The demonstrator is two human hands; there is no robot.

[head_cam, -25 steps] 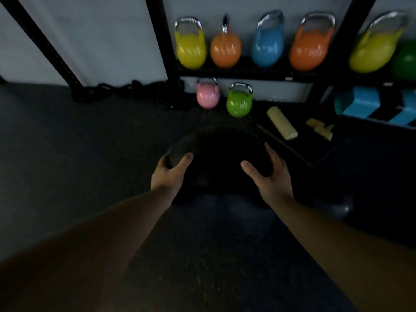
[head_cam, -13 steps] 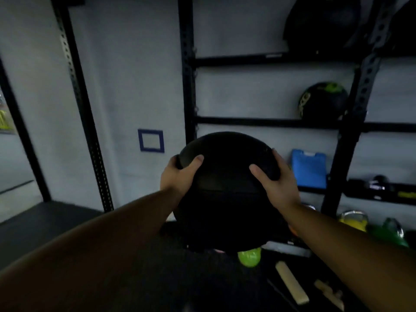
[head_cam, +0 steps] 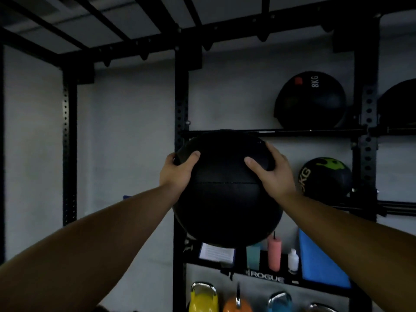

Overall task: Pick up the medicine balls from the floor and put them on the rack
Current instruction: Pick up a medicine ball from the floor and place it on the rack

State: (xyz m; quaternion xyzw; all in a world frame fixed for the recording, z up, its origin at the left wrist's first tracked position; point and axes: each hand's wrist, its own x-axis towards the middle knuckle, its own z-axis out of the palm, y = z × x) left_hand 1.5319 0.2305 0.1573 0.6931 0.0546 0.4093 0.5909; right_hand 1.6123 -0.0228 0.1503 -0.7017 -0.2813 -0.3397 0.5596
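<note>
A large black medicine ball [head_cam: 227, 199] is held up in front of me, gripped on both sides. My left hand [head_cam: 176, 174] clasps its left side and my right hand [head_cam: 273, 174] presses its upper right. The ball's top is level with the upper shelf bar [head_cam: 292, 132] of the black rack [head_cam: 181, 104]. An 8KG black medicine ball [head_cam: 309, 100] rests on that upper shelf to the right. A black and green medicine ball [head_cam: 324, 179] sits on the shelf below it.
Another dark ball [head_cam: 403, 104] shows at the far right edge. A lower shelf holds a pink bottle [head_cam: 274, 254], a white bottle [head_cam: 293, 261], a card and a blue pad [head_cam: 319, 262]. Yellow, orange and blue kettlebells [head_cam: 203, 299] stand beneath. Overhead run black rack beams.
The ball has come off the floor and risen to upper shelf height, still between both hands. My view has tilted up from the floor to the rack's top.
</note>
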